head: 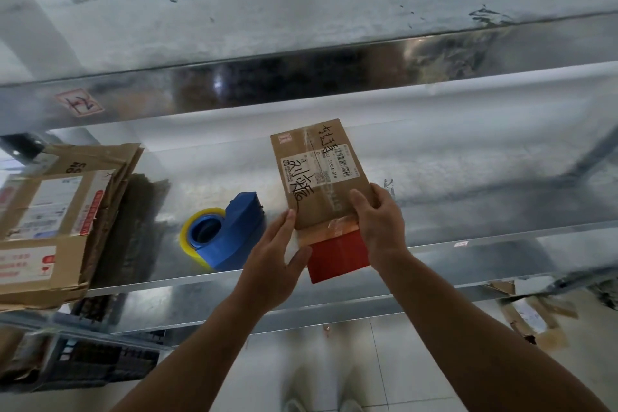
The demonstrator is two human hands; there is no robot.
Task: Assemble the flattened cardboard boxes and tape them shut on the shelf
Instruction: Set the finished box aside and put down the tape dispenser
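flattened brown cardboard box with red flap point(321, 177), above the steel shelf point(468, 184): right hand point(381, 227) pinches its 3 o'clock side, left hand point(274, 261) lays straight fingers at 9 o'clock. risk: one-sided grip, box may twist free.

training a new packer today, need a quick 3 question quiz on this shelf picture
1. True or false: the tape dispenser lies to the left of the small box on the shelf.
2. Multiple choice: how many hands touch the small box? A none, B one, C two.
3. Fill in: the stack of flattened boxes lies at the shelf's far ____ end.

Key
1. True.
2. C: the left hand presses its left side, and the right hand grips its right edge.
3. Left.
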